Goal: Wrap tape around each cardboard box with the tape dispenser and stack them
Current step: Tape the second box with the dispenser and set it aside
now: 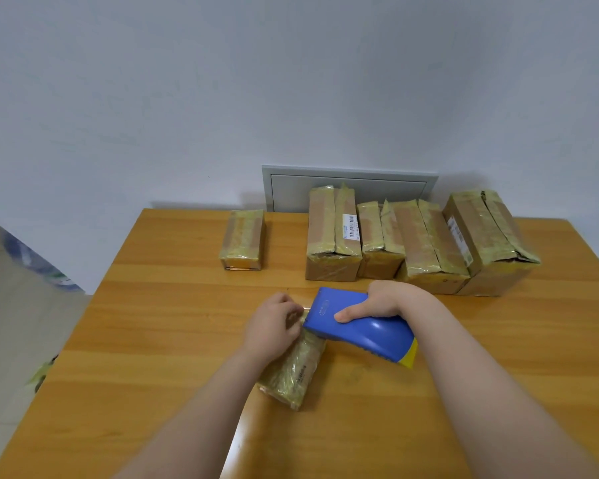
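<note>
A small cardboard box (293, 371), covered in yellowish tape, lies on the wooden table (153, 340) near its middle. My left hand (274, 326) presses on the box's far end with the fingers curled over it. My right hand (381, 300) grips a blue tape dispenser (360, 328) with a yellow end, its nose resting at the box's far end beside my left fingers. A single taped box (242, 240) stands alone at the back, left of centre. Several larger taped boxes (419, 240) stand side by side in a row at the back right.
A grey panel (346, 178) is set in the white wall behind the row of boxes. The table's left edge runs diagonally, with pale floor and a blue-and-white object (38, 261) beyond it.
</note>
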